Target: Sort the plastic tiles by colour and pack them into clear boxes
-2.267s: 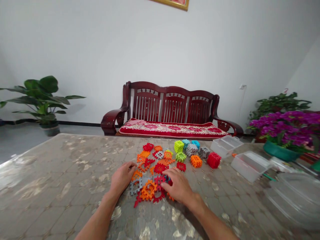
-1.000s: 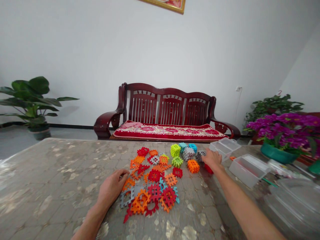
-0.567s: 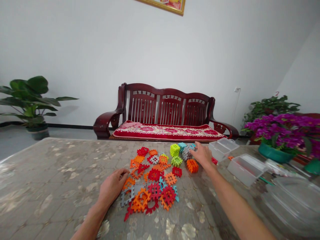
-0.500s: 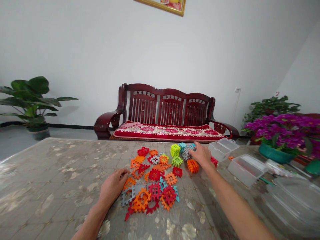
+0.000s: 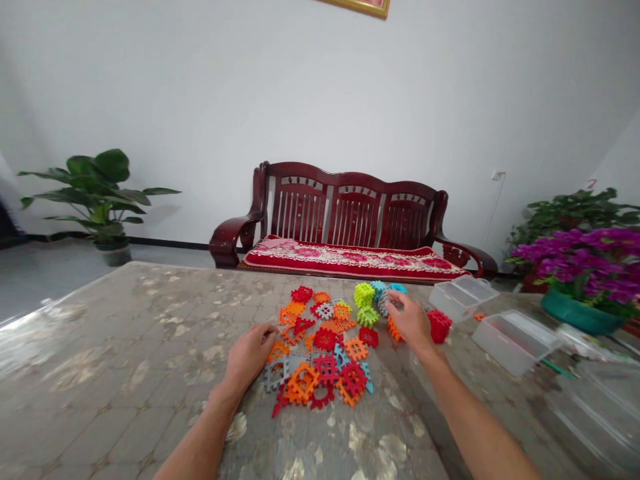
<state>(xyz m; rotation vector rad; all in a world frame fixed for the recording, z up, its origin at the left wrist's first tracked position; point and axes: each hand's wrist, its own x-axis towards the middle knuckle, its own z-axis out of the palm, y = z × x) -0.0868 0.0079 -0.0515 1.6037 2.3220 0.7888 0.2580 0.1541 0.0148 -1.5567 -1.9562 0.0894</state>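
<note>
My left hand (image 5: 251, 355) rests on the table with its fingers curled, at the left edge of a loose pile of flat toothed interlocking toy pieces. Among them are an orange piece (image 5: 303, 382), a grey piece (image 5: 276, 375) and a crimson piece (image 5: 325, 368). Farther right, my right hand (image 5: 409, 323) has its fingertips closed against a stack of grey pieces (image 5: 383, 303), partly hiding it. An orange stack (image 5: 395, 329) shows from under that hand. Just left stand yellow-green pieces (image 5: 365, 294), with a blue stack (image 5: 379, 288) behind.
A red stack (image 5: 440, 326) sits right of my right hand. Beyond are two clear plastic boxes, an open one (image 5: 515, 347) and another (image 5: 457, 301) behind it. Clear lids (image 5: 600, 407) and a teal pot of purple flowers (image 5: 580, 310) occupy the right side. A wooden bench (image 5: 350, 213) stands behind the table.
The whole view has shifted, so things appear farther right. My right hand has drawn slightly back at the grey stack, uncovering more of the red stack. My left hand stays beside the pile.
</note>
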